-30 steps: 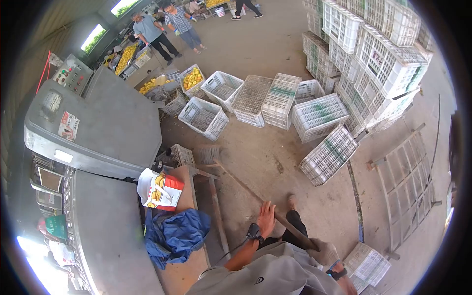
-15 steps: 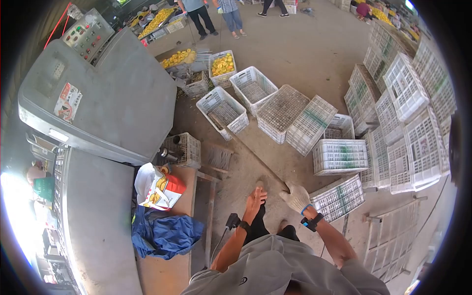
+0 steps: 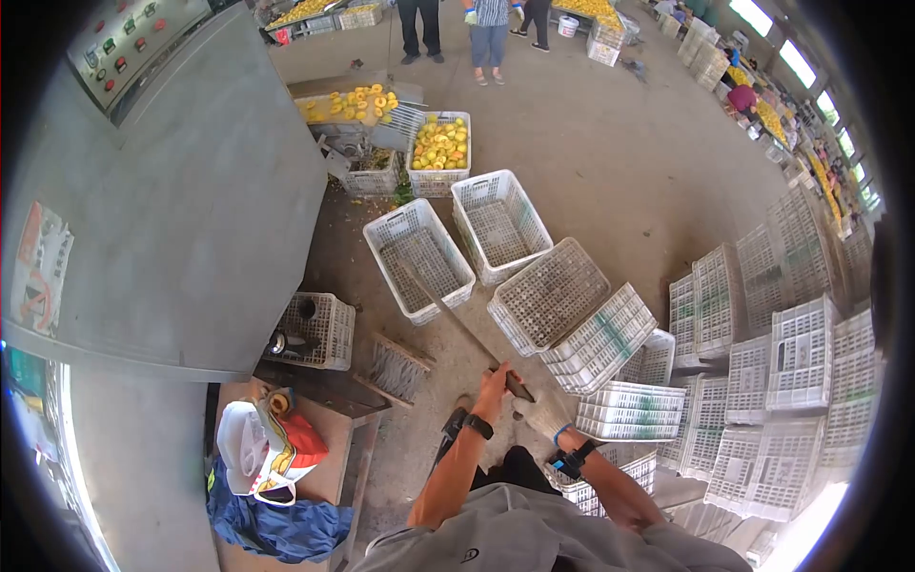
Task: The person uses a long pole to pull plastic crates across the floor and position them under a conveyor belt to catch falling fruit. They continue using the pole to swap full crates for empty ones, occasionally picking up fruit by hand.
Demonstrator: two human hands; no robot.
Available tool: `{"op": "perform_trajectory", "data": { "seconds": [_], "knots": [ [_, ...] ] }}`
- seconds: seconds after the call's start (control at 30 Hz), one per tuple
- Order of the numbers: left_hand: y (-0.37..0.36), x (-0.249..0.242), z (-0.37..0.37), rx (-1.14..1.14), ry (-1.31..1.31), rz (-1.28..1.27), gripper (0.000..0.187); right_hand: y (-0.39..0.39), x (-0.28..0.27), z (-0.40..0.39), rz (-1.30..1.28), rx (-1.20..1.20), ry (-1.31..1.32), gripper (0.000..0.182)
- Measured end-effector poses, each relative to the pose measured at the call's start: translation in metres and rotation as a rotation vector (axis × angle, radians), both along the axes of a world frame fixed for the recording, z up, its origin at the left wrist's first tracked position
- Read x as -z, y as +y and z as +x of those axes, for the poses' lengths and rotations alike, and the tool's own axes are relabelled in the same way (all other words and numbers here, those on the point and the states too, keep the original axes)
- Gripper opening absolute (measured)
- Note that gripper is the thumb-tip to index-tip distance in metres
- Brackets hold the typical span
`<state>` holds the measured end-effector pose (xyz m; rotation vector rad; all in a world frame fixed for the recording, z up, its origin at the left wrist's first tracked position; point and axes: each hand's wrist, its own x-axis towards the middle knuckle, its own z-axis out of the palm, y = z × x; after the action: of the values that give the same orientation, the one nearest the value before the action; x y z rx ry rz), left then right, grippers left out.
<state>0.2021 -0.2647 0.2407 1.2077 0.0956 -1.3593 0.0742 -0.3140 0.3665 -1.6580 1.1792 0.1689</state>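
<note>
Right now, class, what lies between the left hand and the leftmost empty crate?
The head view shows the pole there, reaching from the left hand over the floor and overlapping the crate.

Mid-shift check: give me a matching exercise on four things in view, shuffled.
1. Left hand
2. Right hand
3. Pole
4. Cloth

A. Blue, crumpled
B. Gloved
C. Long, thin
D. Ungloved

Pairs: 1-D, 2-B, 3-C, 4-A
</note>
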Motion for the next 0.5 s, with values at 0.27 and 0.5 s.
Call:
{"op": "perform_trajectory", "data": {
  "seconds": [0.27, 0.5],
  "knots": [
    [-0.148, 0.021, 0.064, 0.298, -0.399, -0.165, 0.021, -0.137, 0.006, 0.061, 0.255, 0.35, -0.199, 0.038],
    [-0.188, 0.055, 0.052, 0.478, -0.496, 0.076, 0.039, -0.146, 0.015, 0.051, 0.263, 0.538, -0.17, 0.046]
  ]
}}
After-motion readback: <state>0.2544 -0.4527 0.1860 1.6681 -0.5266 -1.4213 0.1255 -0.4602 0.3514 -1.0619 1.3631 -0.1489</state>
